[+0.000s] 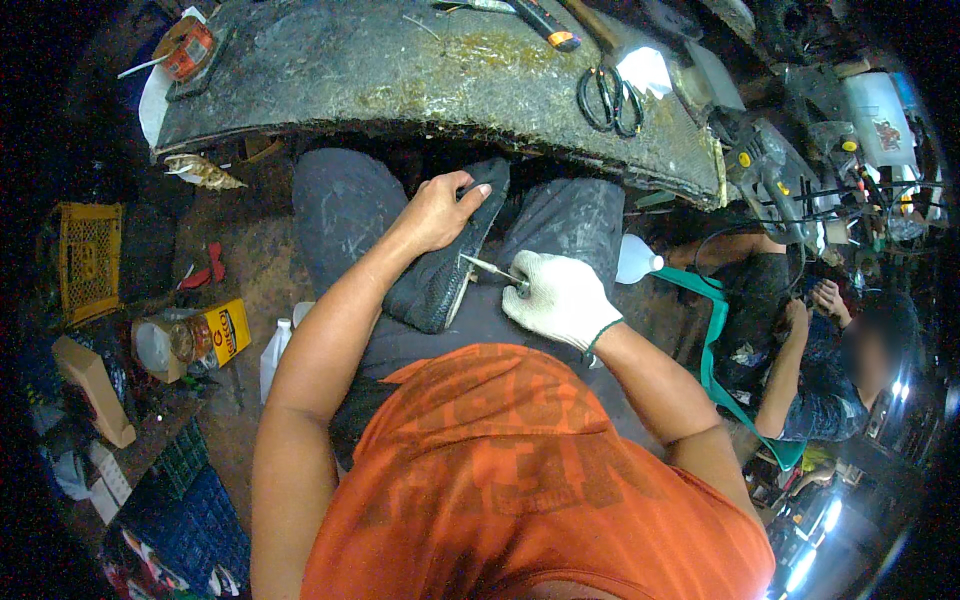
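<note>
A black shoe [428,290] with a textured rear part lies across my thighs. My bare left hand [440,212] grips its far end, fingers curled over the edge. On my right hand [563,297] is a white knit glove, the fingers closed round the handle of an awl [488,266]. The awl's thin metal shaft points left, its tip at the shoe's right side edge. Whether the tip has gone into the shoe, I cannot tell. The glove hides most of the awl's handle.
Ahead stands a worn workbench [400,85] with black-handled scissors [610,100], a utility knife [545,24] and an orange-red roll [184,49]. A yellow crate [91,262] and cardboard boxes [93,390] lie left. At right, a co-worker [825,400] sits near a green strap [715,330].
</note>
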{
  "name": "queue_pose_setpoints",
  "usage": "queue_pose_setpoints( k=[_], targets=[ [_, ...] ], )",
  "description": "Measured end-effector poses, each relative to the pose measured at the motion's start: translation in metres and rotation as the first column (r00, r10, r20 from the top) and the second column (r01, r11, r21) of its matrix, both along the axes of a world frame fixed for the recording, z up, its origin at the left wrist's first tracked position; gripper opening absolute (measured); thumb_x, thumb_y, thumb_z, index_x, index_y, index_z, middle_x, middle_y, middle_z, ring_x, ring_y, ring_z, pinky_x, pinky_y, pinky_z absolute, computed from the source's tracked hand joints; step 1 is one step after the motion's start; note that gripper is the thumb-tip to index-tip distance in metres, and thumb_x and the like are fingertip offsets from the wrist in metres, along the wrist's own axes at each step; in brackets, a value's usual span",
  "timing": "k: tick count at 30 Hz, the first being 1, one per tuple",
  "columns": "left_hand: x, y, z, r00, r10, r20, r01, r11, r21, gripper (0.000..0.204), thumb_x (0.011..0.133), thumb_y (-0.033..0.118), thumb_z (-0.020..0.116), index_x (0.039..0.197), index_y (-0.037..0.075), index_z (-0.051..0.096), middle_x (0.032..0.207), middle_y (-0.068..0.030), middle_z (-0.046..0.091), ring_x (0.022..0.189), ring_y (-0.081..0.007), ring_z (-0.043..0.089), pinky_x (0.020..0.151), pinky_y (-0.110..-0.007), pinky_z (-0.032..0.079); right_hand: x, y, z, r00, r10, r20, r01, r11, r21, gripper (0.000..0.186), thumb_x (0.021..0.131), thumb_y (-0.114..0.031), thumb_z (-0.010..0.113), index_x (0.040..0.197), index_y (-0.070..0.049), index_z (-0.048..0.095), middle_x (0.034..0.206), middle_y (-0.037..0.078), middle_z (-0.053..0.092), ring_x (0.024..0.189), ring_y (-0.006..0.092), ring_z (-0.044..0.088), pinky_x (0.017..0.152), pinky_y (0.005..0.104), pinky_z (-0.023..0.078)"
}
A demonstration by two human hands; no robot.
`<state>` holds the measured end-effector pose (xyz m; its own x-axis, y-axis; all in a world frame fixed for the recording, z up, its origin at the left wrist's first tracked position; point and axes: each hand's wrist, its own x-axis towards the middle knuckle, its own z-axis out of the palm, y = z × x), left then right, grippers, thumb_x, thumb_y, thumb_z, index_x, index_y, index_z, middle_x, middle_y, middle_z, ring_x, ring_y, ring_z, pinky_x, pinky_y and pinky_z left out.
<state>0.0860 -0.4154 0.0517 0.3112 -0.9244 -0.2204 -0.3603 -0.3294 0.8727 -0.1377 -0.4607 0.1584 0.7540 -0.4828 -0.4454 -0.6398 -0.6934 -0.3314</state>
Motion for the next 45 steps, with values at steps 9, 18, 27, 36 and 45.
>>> queue_pose_setpoints(
  k=[9,18,27,36,45],
  targets=[
    [-0.001,0.000,0.004,0.999,-0.014,-0.030,0.014,1.000,0.017,0.045,0.107,0.041,0.069,0.113,-0.003,0.077,0.102,-0.0258,0.079,0.096,-0.0381,0.078,0.090,-0.049,0.058,0.003,-0.002,0.001,1.000,0.011,-0.018,-0.011,1.000,-0.003,0.030,0.089,-0.032,0.068,0.102,-0.006,0.073,0.092,0.022,0.075,0.087,0.0438,0.074,0.079,0.0522,0.059],
    [-0.001,-0.001,0.001,0.997,-0.001,-0.083,0.002,1.000,0.021,0.051,0.104,0.040,0.070,0.118,-0.009,0.074,0.108,-0.0355,0.075,0.107,-0.0488,0.076,0.093,-0.051,0.058,0.001,-0.001,0.000,0.999,-0.007,0.033,0.007,1.000,-0.007,0.028,0.089,-0.032,0.068,0.098,-0.006,0.072,0.087,0.022,0.073,0.084,0.0451,0.074,0.078,0.0535,0.059],
    [0.002,0.000,0.011,0.999,-0.010,-0.054,0.014,0.998,0.065,0.049,0.105,0.039,0.069,0.118,-0.008,0.074,0.108,-0.0336,0.076,0.106,-0.0467,0.077,0.093,-0.051,0.058,0.003,-0.001,0.000,1.000,-0.013,0.019,0.013,1.000,-0.016,0.027,0.087,-0.031,0.068,0.096,-0.005,0.071,0.087,0.023,0.074,0.086,0.0449,0.074,0.077,0.0530,0.059],
    [0.000,-0.001,0.000,1.000,-0.002,-0.009,0.002,1.000,-0.009,0.046,0.107,0.042,0.069,0.108,-0.003,0.076,0.099,-0.0267,0.078,0.092,-0.0397,0.077,0.086,-0.049,0.058,0.000,0.000,-0.001,0.995,0.026,0.098,-0.024,1.000,-0.016,0.028,0.088,-0.032,0.070,0.097,-0.006,0.073,0.084,0.022,0.073,0.082,0.0452,0.073,0.076,0.0531,0.059],
    [0.000,-0.002,-0.005,1.000,-0.012,0.016,0.012,1.000,0.006,0.048,0.106,0.041,0.069,0.112,-0.006,0.075,0.104,-0.0304,0.077,0.101,-0.0454,0.076,0.091,-0.052,0.058,-0.005,0.001,0.001,0.983,0.121,0.140,-0.119,0.993,-0.023,0.027,0.088,-0.031,0.070,0.099,-0.007,0.073,0.083,0.022,0.073,0.081,0.0446,0.074,0.075,0.0538,0.059]
  ],
)
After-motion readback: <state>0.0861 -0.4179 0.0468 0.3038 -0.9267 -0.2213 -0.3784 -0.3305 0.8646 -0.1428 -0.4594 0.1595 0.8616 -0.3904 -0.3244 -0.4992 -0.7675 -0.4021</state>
